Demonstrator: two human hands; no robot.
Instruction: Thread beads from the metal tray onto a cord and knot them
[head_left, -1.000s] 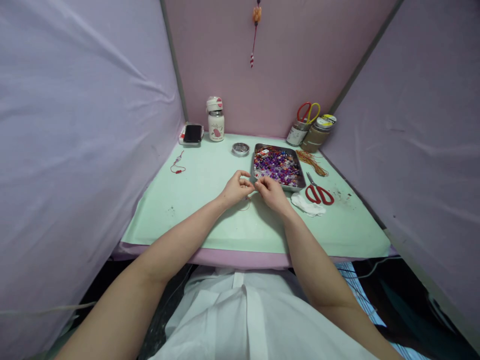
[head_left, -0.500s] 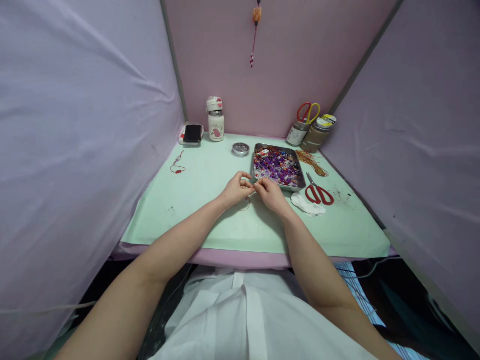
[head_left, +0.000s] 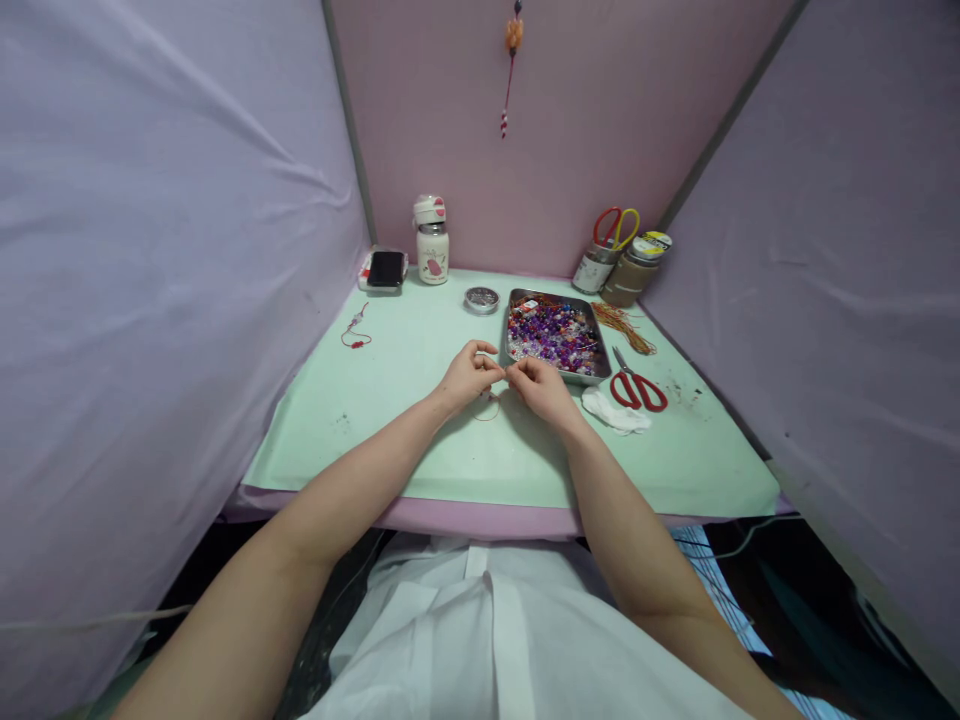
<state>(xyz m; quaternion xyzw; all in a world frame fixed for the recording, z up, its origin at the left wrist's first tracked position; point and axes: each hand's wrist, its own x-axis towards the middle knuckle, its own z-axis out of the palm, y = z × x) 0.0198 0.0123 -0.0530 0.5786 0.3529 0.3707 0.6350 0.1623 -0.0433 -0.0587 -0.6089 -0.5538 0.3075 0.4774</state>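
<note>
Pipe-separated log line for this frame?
left hand: fingers bent, thin cord loop nearby | right hand: fingers bent, beside bead tray | grip: too small to tell | red-handled scissors: lying by white cloth

Craft booth (head_left: 180, 220) with bead tray (head_left: 589, 379)

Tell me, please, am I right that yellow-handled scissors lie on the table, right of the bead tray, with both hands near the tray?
Not quite: in the head view, those scissors are red-handled, not yellow. They do lie on the table, right of the bead tray, with the left hand and right hand near it.
</note>
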